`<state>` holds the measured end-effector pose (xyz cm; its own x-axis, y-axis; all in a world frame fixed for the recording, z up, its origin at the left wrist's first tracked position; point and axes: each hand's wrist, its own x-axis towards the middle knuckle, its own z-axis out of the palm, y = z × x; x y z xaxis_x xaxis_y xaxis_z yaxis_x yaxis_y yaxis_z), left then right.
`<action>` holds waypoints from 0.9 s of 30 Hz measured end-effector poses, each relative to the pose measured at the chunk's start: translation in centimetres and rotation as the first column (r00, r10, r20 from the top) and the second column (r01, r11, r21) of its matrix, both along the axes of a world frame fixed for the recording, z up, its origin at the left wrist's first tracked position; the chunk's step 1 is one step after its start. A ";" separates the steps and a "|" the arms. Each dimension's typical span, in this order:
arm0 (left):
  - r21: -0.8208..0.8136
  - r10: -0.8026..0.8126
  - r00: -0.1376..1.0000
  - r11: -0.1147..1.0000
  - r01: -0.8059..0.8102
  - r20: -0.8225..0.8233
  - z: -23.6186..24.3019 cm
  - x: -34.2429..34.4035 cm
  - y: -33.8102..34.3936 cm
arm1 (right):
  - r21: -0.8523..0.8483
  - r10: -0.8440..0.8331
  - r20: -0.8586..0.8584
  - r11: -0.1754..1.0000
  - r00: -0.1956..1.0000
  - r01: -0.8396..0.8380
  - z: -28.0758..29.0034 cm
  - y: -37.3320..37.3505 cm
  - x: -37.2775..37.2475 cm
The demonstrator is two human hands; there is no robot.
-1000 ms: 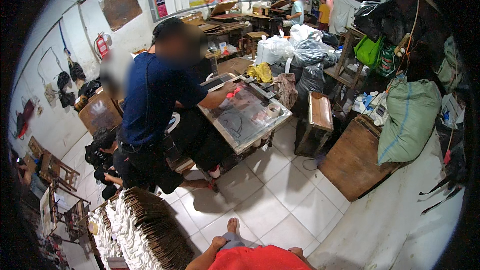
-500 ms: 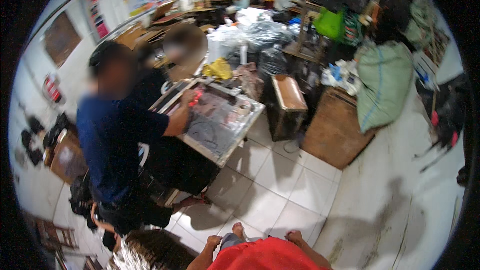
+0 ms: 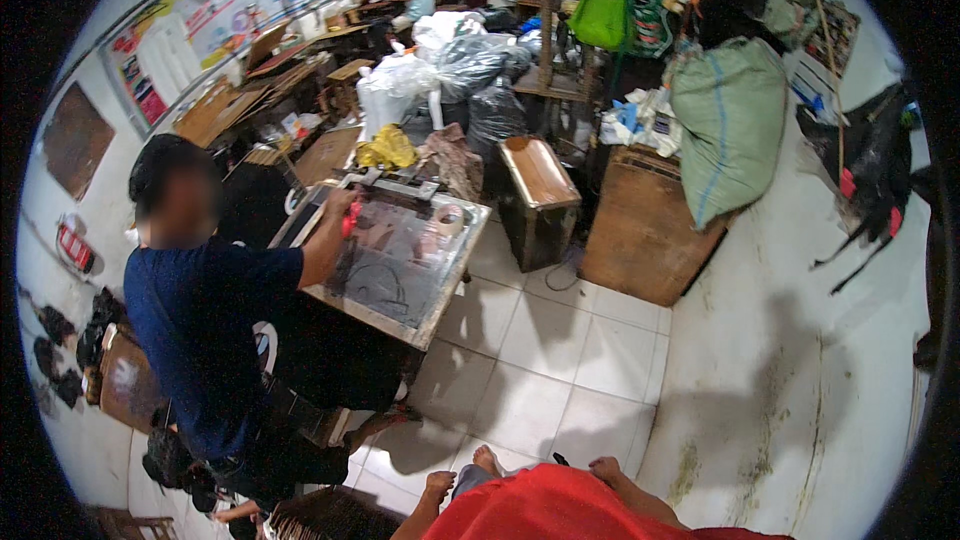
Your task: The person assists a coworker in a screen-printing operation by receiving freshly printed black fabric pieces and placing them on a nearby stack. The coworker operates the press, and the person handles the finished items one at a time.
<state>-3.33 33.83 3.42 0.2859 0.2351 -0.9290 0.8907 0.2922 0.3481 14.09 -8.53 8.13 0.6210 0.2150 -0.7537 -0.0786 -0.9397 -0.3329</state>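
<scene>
My left hand (image 3: 439, 483) hangs low in front of me, beside my grey shorts (image 3: 473, 480), its fingers curled with nothing visible in them. On the other side of my red shirt (image 3: 560, 505), my right hand (image 3: 604, 468) is also loosely closed, and nothing shows in it. A small dark thing (image 3: 561, 459) just left of it is too small to name. Neither hand touches the worktable. To my left, a co-worker (image 3: 200, 300) in a dark blue shirt leans over a framed flat board (image 3: 385, 285), one hand on a red thing (image 3: 350, 221).
White tiled floor (image 3: 540, 340) lies ahead. An open-topped box (image 3: 540, 180), a brown wooden panel (image 3: 640, 240) and a stuffed green sack (image 3: 730, 125) stand ahead to the right, beside a stained white wall (image 3: 740, 390). Plastic bags (image 3: 470, 65) pile up behind the board. Two people stand far back.
The view has turned right, so the room's contents sit further left. The co-worker stays at the board, hand still on the red thing. My hands remain low at my sides.
</scene>
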 end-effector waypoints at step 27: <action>0.277 -0.609 0.793 0.764 0.583 0.009 -0.9 -3.5 -4.1 | 0.247 -0.561 -0.331 0.725 0.759 0.643 -0.3 0.1 5.5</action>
<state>-6.85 29.69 2.54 0.5265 0.2051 -0.8250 0.8162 -0.3936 0.4230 19.60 -8.40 7.83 0.5334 0.1091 -0.8388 -0.6980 -0.5034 -0.5093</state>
